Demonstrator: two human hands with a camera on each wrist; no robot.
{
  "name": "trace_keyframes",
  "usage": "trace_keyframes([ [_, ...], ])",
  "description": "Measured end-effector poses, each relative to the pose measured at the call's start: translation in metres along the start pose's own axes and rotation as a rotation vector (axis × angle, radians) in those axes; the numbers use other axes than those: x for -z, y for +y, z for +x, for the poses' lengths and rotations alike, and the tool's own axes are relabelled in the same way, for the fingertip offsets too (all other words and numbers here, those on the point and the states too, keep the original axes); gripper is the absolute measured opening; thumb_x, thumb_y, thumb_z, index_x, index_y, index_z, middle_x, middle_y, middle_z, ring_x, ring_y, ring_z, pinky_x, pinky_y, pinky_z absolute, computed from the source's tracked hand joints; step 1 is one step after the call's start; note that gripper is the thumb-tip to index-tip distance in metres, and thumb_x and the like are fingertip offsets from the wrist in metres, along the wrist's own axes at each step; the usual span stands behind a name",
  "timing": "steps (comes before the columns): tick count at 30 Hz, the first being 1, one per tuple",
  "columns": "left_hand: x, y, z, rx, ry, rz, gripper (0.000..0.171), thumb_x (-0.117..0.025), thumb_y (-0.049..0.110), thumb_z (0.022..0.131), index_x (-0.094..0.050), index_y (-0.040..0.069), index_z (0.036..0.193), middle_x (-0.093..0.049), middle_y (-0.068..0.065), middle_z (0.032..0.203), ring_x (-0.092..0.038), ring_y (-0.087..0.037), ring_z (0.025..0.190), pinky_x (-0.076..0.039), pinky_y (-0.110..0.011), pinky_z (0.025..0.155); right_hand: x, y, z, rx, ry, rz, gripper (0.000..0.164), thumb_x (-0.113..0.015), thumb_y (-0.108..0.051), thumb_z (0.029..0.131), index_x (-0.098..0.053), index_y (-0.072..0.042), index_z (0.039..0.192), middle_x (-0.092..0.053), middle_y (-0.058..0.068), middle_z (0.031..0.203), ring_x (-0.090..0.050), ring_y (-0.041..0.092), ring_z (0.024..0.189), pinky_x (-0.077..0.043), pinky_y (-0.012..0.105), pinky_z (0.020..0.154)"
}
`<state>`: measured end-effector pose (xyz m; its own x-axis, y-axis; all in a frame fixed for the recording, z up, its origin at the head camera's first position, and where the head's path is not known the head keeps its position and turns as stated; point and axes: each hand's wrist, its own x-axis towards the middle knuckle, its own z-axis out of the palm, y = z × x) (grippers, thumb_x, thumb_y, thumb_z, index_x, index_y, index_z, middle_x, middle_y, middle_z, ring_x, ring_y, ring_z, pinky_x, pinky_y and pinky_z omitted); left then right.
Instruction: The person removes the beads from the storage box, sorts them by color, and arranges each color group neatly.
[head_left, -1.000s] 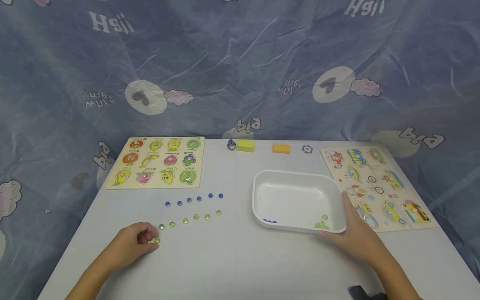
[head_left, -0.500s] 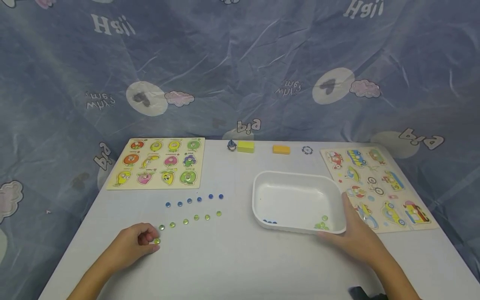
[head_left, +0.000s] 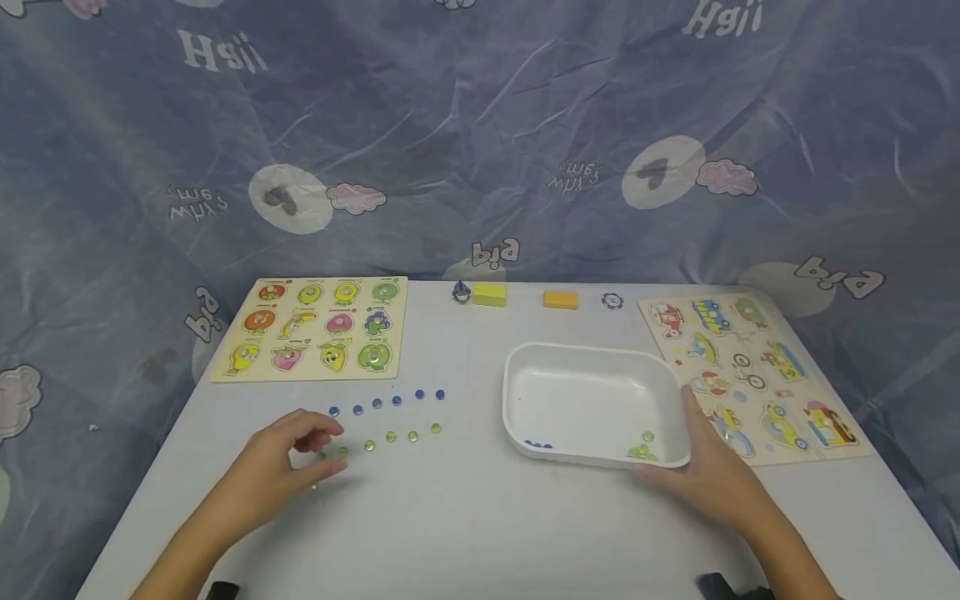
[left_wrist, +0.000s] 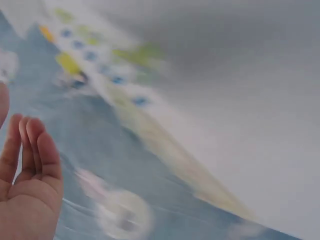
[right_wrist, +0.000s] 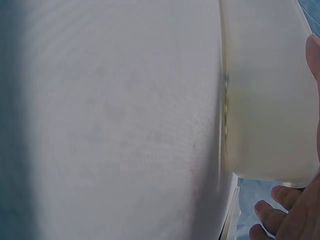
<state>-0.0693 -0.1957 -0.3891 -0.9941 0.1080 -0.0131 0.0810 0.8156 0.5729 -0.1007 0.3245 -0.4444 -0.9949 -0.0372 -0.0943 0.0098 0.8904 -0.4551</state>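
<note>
My left hand (head_left: 273, 471) hovers over the left end of a row of green glass gems (head_left: 391, 437), thumb and fingers apart and nothing visible between them. One green gem (head_left: 313, 486) lies on the table just below the thumb, partly hidden. Behind that row runs a line of blue glass gems (head_left: 397, 401). My right hand (head_left: 708, 471) grips the right end of a white tray (head_left: 577, 392), thumb at the near side and fingers along the far side. Inside the tray are several green gems (head_left: 642, 452) and a few blue gems (head_left: 538, 445). The left wrist view is blurred.
A fruit puzzle board (head_left: 311, 329) lies at the back left, a vehicle puzzle board (head_left: 757, 375) at the right. Along the back edge sit a small figurine (head_left: 461, 292), a yellow block (head_left: 489, 294), an orange block (head_left: 561, 300) and a round token (head_left: 612, 301).
My left hand has let go of a green gem at the row's left end, then lifted and moved slightly right and away from me, its fingers spreading. The right hand and tray stay put.
</note>
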Motion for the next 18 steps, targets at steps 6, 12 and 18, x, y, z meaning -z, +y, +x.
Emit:
trace_keyframes([
  [6,-0.017,0.069,0.02,-0.149,-0.078,-0.071,0.033,-0.077,0.03,0.078,-0.061,0.035,0.106,-0.058,0.022,0.094,-0.058,-0.005,0.092,-0.052,-0.025,0.082,0.001,0.0,0.0,0.0,0.0,0.003,0.134,-0.065,-0.077,0.062,0.024,-0.022,0.146,0.011,0.01,0.158,-0.015,0.053,0.138,-0.025,0.072,0.097],
  [12,-0.056,0.125,0.052,-0.368,-0.209,-0.151,0.032,-0.071,0.031,0.083,-0.06,0.031,0.113,-0.059,0.018,0.101,-0.056,-0.002,0.097,-0.051,-0.023,0.087,0.002,-0.001,-0.001,0.002,-0.006,0.004,0.134,-0.065,-0.076,0.063,0.024,-0.022,0.146,0.01,0.011,0.158,-0.015,0.053,0.138,-0.025,0.072,0.097],
  [18,-0.107,0.169,0.094,-0.503,-0.272,-0.171,0.029,-0.069,0.032,0.085,-0.061,0.026,0.113,-0.058,0.012,0.097,-0.053,-0.002,0.092,-0.047,-0.017,0.082,0.001,0.0,0.0,0.016,-0.005,0.013,0.132,-0.067,-0.073,0.064,0.024,-0.023,0.146,0.009,0.012,0.159,-0.018,0.053,0.137,-0.027,0.071,0.097],
])
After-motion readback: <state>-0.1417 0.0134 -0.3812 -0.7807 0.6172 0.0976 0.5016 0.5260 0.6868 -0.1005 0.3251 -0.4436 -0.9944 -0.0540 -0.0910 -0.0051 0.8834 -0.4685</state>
